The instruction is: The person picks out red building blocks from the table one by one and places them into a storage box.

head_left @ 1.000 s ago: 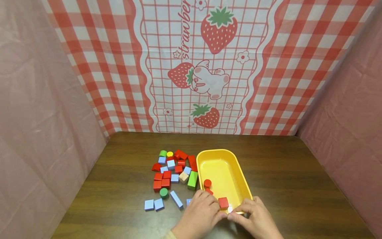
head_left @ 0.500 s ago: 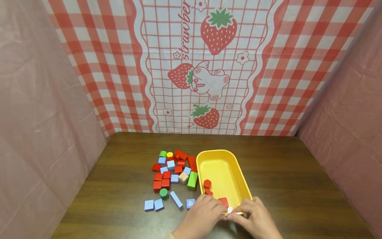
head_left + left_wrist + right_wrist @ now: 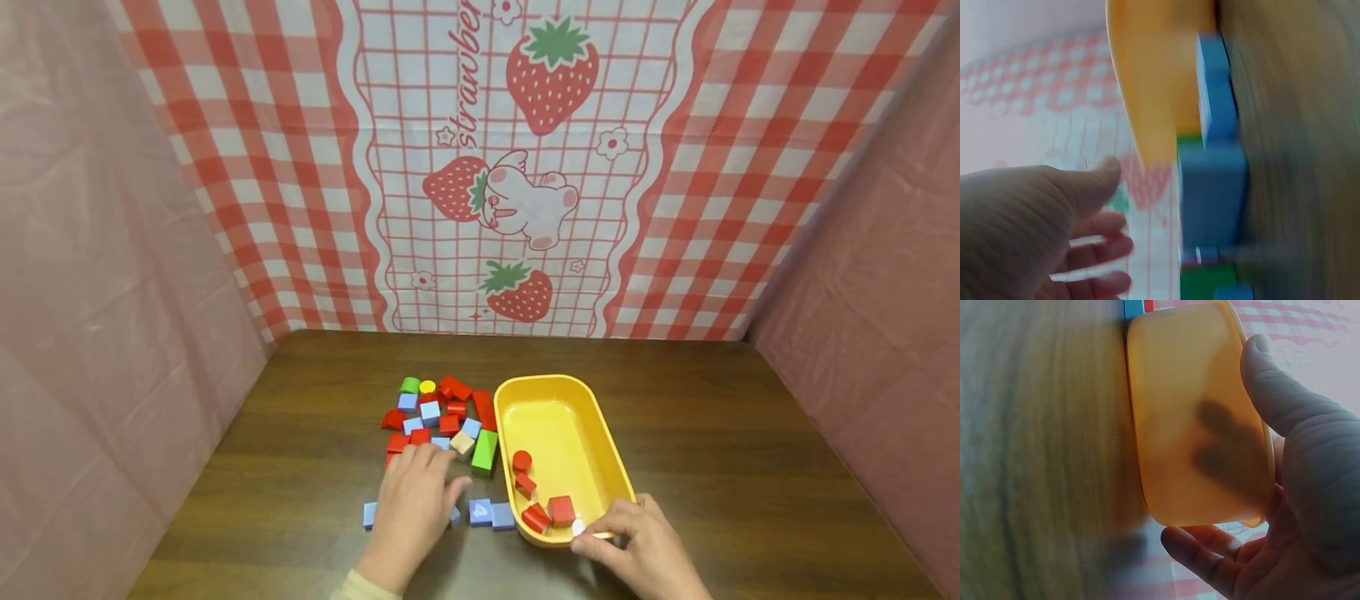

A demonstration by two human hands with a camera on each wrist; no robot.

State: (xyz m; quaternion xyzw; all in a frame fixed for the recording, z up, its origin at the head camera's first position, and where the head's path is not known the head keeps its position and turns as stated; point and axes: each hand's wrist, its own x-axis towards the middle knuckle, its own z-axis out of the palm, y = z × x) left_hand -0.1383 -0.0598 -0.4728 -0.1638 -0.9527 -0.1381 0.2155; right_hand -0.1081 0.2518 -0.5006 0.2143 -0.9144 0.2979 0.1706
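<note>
Head view: a person sits or stands out of frame at a brown table (image 3: 697, 433). The left hand (image 3: 411, 504) hovers over the near part of the loose blocks (image 3: 429, 412), fingers slightly bent. The right hand (image 3: 641, 542) pinches the rim of the yellow tray (image 3: 551, 429) at its near right corner. Red pieces (image 3: 561, 511) lie in the tray toward its near left part. Two blue tiles (image 3: 480, 512), one marked 4, lie side by side just left of the tray.

Left wrist view, blurred: thumb and fingertips stand apart, grasping nothing; the tray's wall rises beyond the blue tiles.

Right wrist view: the thumb presses the tray's rim and the fingers wrap its corner, a firm hold; dark, finger-like shades show on the wall.
</note>
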